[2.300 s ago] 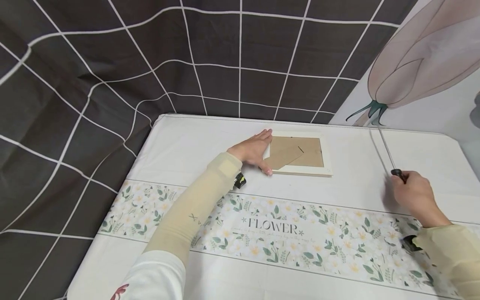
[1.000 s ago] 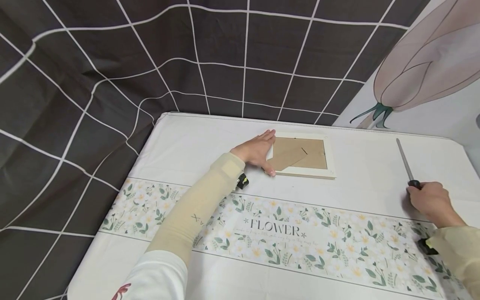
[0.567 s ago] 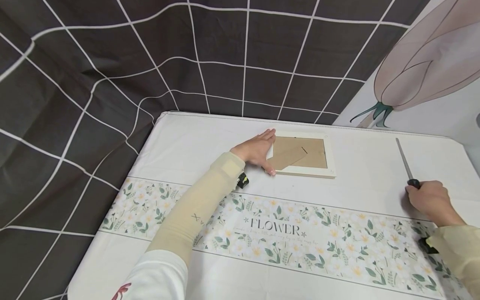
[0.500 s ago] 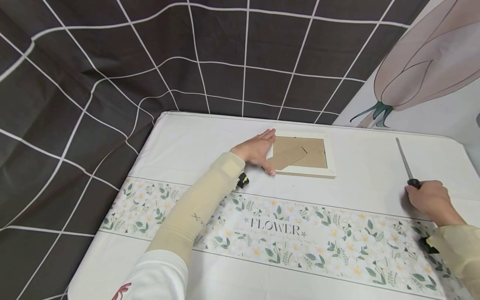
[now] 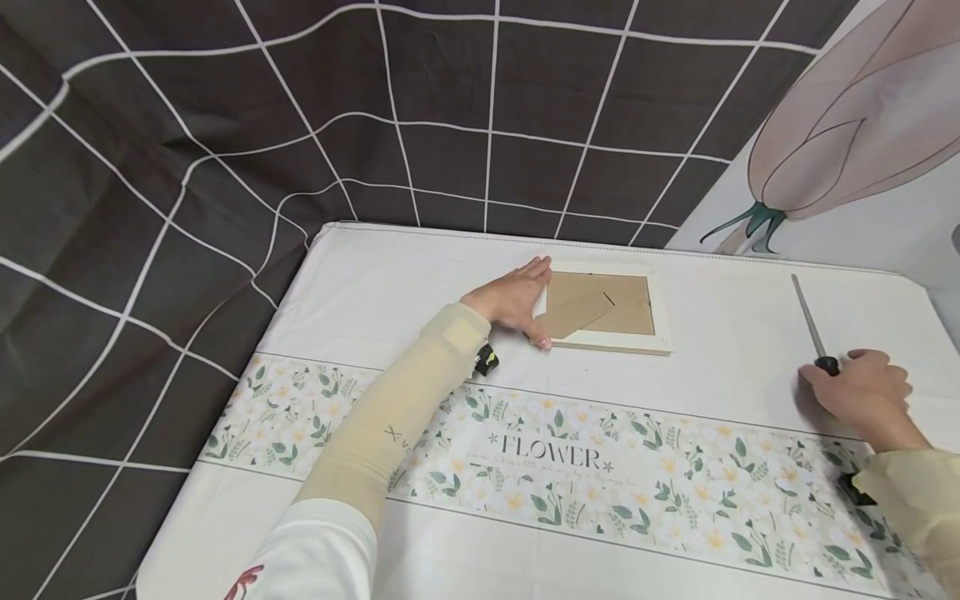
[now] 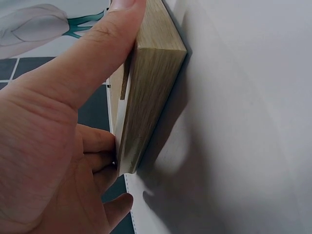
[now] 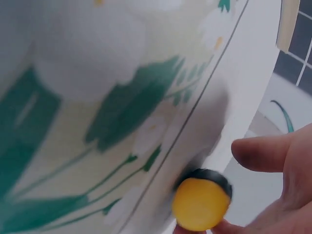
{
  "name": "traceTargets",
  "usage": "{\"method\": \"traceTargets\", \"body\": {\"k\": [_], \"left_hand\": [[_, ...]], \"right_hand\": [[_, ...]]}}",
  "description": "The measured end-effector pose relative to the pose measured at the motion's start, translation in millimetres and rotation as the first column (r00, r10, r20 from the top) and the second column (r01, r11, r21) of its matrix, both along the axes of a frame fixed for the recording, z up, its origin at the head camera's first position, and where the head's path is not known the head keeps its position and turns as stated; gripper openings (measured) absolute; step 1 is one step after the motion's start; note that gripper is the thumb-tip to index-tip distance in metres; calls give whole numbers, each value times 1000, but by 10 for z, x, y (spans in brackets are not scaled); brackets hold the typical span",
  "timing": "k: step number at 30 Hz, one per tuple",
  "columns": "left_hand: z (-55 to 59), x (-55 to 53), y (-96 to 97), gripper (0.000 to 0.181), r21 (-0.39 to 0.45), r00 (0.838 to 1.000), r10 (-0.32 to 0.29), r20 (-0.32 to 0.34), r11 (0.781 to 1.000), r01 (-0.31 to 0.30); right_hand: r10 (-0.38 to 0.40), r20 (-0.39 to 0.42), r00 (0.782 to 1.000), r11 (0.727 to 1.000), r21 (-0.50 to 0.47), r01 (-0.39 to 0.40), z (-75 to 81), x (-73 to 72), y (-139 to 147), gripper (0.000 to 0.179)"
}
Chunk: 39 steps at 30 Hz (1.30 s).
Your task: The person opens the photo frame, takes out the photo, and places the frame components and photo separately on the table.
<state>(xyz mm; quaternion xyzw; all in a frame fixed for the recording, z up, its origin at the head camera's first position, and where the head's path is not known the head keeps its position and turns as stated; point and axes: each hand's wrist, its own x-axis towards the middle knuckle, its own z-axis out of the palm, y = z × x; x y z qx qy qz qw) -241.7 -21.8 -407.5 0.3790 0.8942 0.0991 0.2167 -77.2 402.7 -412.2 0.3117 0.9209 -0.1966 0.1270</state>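
Observation:
A picture frame (image 5: pixel 600 304) lies face down near the table's back edge, its brown backing board and fold-flat stand showing. My left hand (image 5: pixel 512 302) rests across its left end, thumb at the near corner and straight fingers at the far one. In the left wrist view the thumb reaches over the pale wooden edge (image 6: pixel 156 87). To the right, a screwdriver (image 5: pixel 808 321) lies on the table, shaft pointing away. My right hand (image 5: pixel 862 392) is spread around its handle. In the right wrist view the thumb stands apart from the handle's yellow end (image 7: pixel 200 204); the other fingers are mostly hidden.
The white tablecloth (image 5: pixel 720 317) bears a floral band with the word FLOWER (image 5: pixel 551 454). Behind the table hangs a dark cloth (image 5: pixel 420 158) with a white grid. A wall with a large painted flower (image 5: pixel 825 158) stands at the right rear.
My right hand has moved right and lowered the screwdriver onto the table. Since half a second ago its fingers have loosened from the handle. The left hand and picture frame have stayed put.

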Motion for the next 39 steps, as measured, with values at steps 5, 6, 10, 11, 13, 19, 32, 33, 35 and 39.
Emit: {"method": "traceTargets", "body": {"k": [5,6,10,11,13,19,32,33,35,39], "left_hand": [[8,1,9,131,-24,1000,-2,-6,1000,2],[12,-1,12,131,-28,1000,-3,-7,1000,3],[22,-16,18,132,-33,1000,-9,4,999,9],[25,-21,18,132,-30,1000,-12,9,999,12],[31,-34,12,131,-27,1000,-14,22,1000,15],[59,-65,-26,119,1,997,8,70,1000,-9],[-30,-149,-71,62,3,997,-42,-62,999,43],[-37,-153,-72,61,5,996,-42,-72,999,42],[-46,-158,-77,61,8,996,-35,-88,999,36],[-50,-157,-94,61,10,995,-19,-100,1000,20]], "right_hand": [[51,-159,986,998,38,-46,74,14,-184,75],[74,-190,979,997,33,-69,90,15,-233,75],[189,-290,938,981,7,-195,136,11,-491,74],[224,-309,924,972,4,-234,142,8,-566,73],[289,-340,895,951,-3,-308,154,4,-722,72],[448,-347,824,856,-98,-507,197,-9,-1139,75],[628,-168,760,731,-208,-650,137,-41,-1645,82],[639,-167,751,725,-196,-660,126,-43,-1656,82],[661,-166,732,712,-170,-681,118,-40,-1667,84],[694,-150,705,691,-140,-710,125,-45,-1687,90]]}}
